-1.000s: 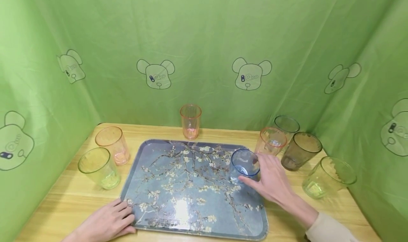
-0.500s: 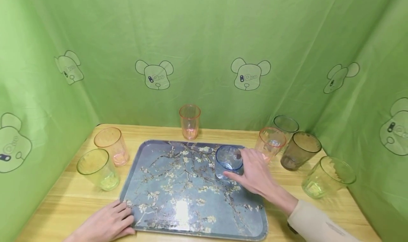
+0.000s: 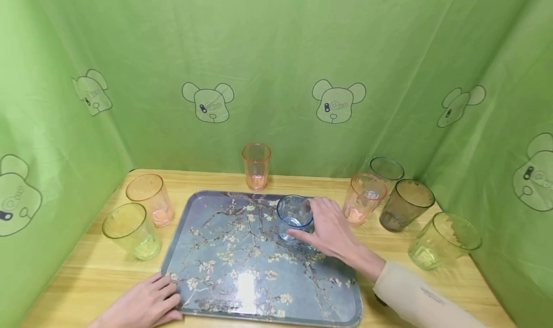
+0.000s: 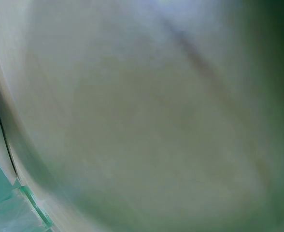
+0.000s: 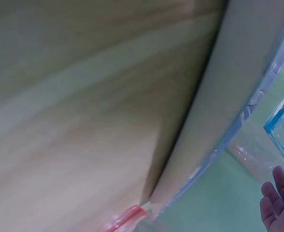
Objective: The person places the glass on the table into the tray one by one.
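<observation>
A clear blue drinking cup (image 3: 285,229) stands upright over the right half of the flowered tray (image 3: 216,270); whether its base touches the tray I cannot tell. My right hand (image 3: 330,229) grips this cup from its right side, thumb in front and fingers behind. In the right wrist view, fingers of the right hand (image 5: 279,198) show beside the cup's blue edge (image 5: 279,113). At the tray's left edge, near the front corner, my left hand (image 3: 142,299) rests with relaxed fingers touching the rim. The left wrist view shows mostly blurred table.
Left of the tray stand a pink cup (image 3: 157,205) and a yellow-green cup (image 3: 140,236). Behind it is another pink cup (image 3: 257,169). To the right are a pink cup (image 3: 360,203), a grey cup (image 3: 390,172), a brown cup (image 3: 403,210) and a green cup (image 3: 440,246). Green curtains (image 3: 276,54) surround the table.
My right hand has carried the blue cup leftward over the tray, from near its right edge toward the middle. The left hand stays at the tray's edge.
</observation>
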`<state>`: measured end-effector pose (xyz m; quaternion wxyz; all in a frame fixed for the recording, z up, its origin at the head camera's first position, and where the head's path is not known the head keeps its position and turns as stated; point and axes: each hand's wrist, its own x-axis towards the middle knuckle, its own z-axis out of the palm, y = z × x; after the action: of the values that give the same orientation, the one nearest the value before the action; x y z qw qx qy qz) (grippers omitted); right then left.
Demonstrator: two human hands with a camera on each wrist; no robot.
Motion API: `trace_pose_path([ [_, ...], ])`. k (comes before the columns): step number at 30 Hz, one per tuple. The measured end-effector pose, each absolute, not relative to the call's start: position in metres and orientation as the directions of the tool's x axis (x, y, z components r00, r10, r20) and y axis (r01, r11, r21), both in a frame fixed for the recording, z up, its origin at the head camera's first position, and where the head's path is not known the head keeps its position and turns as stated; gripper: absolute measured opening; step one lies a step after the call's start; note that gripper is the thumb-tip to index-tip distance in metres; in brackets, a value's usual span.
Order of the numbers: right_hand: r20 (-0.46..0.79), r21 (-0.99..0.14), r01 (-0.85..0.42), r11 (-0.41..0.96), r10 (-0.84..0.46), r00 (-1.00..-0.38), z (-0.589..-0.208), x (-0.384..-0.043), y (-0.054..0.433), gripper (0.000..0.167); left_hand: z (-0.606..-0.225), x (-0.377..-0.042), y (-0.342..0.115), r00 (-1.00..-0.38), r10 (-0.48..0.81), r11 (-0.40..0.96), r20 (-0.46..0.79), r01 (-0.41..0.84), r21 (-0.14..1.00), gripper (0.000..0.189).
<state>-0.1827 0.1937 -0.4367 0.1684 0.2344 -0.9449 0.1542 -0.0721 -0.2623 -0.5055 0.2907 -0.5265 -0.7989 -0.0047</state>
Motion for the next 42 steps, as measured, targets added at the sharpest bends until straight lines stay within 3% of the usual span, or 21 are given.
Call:
trace_pose_path([
  [6,0.407,-0.188,-0.507,0.841,-0.403,-0.820,-0.432,-0.187,0.185,0.090,-0.504,-0.071,-0.262,-0.309,0.834,0.466,0.456,0.837,-0.285,0.042],
  [16,0.362,-0.211,-0.517,0.830,-0.425,-0.830,-0.424,-0.197,0.167,0.086,-0.504,-0.072,-0.261,-0.284,0.837,0.450,0.468,0.844,-0.292,0.039],
  [21,0.328,-0.224,-0.529,0.819,-0.448,-0.832,-0.424,-0.203,0.159,0.095,-0.505,-0.071,-0.261,-0.302,0.836,0.460,0.458,0.840,-0.288,0.042],
  [26,0.296,-0.238,-0.537,0.809,-0.467,-0.834,-0.427,-0.206,0.150,0.103,-0.505,-0.072,-0.261,-0.274,0.836,0.446,0.475,0.844,-0.298,0.041],
  [37,0.289,-0.180,-0.574,0.799,-0.514,-0.807,-0.430,-0.220,0.125,0.082,-0.505,-0.073,-0.261,-0.253,0.841,0.428,0.478,0.853,-0.300,0.041],
  [42,0.253,-0.166,-0.569,0.806,-0.522,-0.814,-0.432,-0.224,0.115,0.085,-0.505,-0.074,-0.261,-0.245,0.840,0.427,0.484,0.850,-0.310,0.042],
])
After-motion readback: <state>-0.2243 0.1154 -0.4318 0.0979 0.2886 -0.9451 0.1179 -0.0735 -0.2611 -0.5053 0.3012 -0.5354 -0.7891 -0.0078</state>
